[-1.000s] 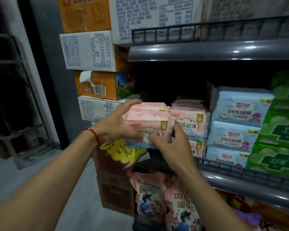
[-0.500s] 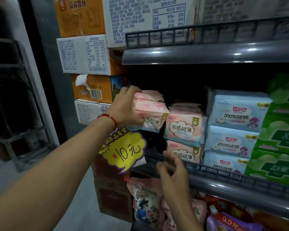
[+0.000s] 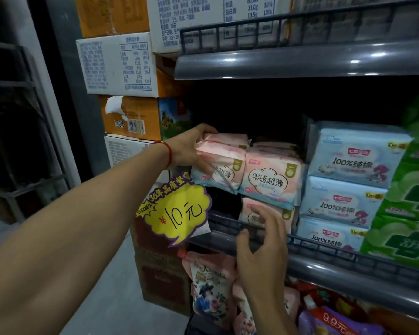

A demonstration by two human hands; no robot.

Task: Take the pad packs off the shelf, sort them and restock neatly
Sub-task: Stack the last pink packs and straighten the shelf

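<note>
My left hand grips two stacked pink pad packs at the shelf's left end, tilted, held above the shelf floor beside another pink pack stack. A lower pink pack sits under that stack, partly hidden by my right hand. This hand hovers in front of the shelf rail with fingers spread and relaxed, holding nothing. Blue pad packs are stacked three high to the right. Green packs stand at the far right.
A yellow price tag hangs from the rail's left end. The upper shelf overhangs. Cardboard boxes are piled at the left. Snack bags fill the shelf below. A dark metal rack stands far left.
My left hand has carried the two pink packs farther into the shelf, next to the other pink stack. My right hand let go of them earlier and now hovers higher at the rail.
</note>
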